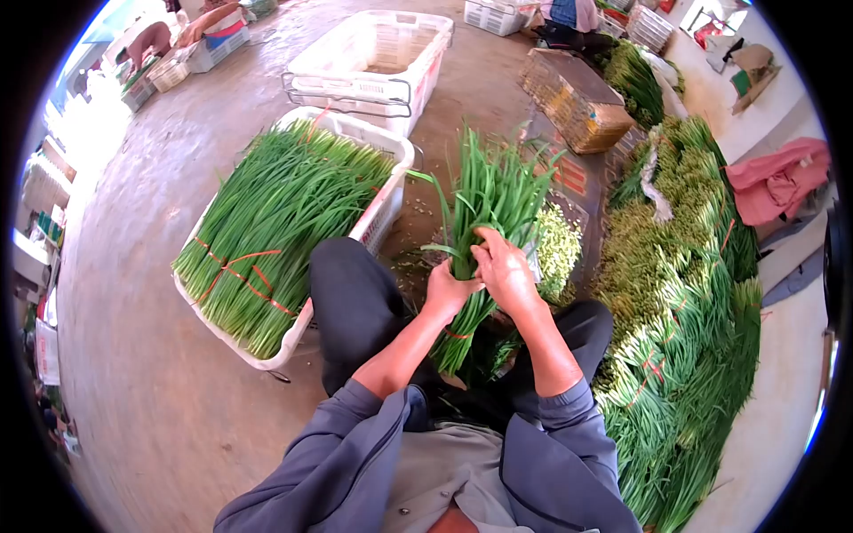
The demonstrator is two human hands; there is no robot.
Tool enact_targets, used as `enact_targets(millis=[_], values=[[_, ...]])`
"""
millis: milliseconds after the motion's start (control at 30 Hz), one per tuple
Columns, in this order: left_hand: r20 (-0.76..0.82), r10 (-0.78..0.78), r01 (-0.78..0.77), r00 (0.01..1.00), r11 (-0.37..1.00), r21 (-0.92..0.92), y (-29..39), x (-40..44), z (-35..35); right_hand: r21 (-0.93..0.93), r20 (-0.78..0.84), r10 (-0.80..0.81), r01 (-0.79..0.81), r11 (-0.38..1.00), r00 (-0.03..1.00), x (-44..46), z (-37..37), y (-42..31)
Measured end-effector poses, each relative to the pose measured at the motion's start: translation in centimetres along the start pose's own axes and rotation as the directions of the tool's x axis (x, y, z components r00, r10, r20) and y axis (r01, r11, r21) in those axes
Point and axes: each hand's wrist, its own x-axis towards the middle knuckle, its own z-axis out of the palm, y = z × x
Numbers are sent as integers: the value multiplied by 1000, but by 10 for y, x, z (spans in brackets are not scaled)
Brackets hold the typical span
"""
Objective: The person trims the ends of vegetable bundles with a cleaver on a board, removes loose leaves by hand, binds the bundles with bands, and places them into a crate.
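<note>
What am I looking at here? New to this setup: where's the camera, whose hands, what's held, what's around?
No machine here: it's a person working bare-handed. The single picture comes from a camera worn on the head, looking forward and down; the dark rounded border frames the wide view.

The left hand and right hand both hold a bunch of long green leaves between the knees, with an orange-red tie lower down on it.

By the left knee, a white crate on the floor holds more greens with red ties. Another white crate stands beyond it. To the right lies a long heap of greens.
</note>
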Motion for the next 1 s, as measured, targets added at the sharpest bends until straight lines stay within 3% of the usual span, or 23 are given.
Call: enact_targets(millis=[67, 167, 400, 500, 567, 700, 767, 1000], values=[[22, -11, 13, 1000, 997, -79, -13, 5, 0, 5, 42, 72, -73, 997, 997, 0, -1, 2], [36, -4, 9, 999, 989, -147, -25, 11, 0, 71, 50, 41, -45, 996, 998, 0, -4, -1], [45, -14, 19, 999, 991, -129, -15, 5, 0, 147, 39, 16, -22, 989, 999, 0, -5, -3], [48, 17, -13, 999, 996, -84, -19, 7, -2, 210, 92, 67, -85, 974, 993, -1, -4, -2], [50, -21, 27, 999, 992, -119, -16, 5, -1, 304, 92, 188, -208, 930, 978, -3, -1, -2], [61, -27, 37, 998, 985, -168, -5, 0, 3, 214, 135, 209, -235, 948, 968, -2, -4, -9], [19, 44, -42, 999, 995, -86, -2, -3, 4, 210, 133, 169, -194, 958, 977, -2, -2, -9], [-20, 72, -69, 997, 989, 131, -11, 2, -2, 298, 189, 145, -197, 934, 971, -1, 3, -7]])
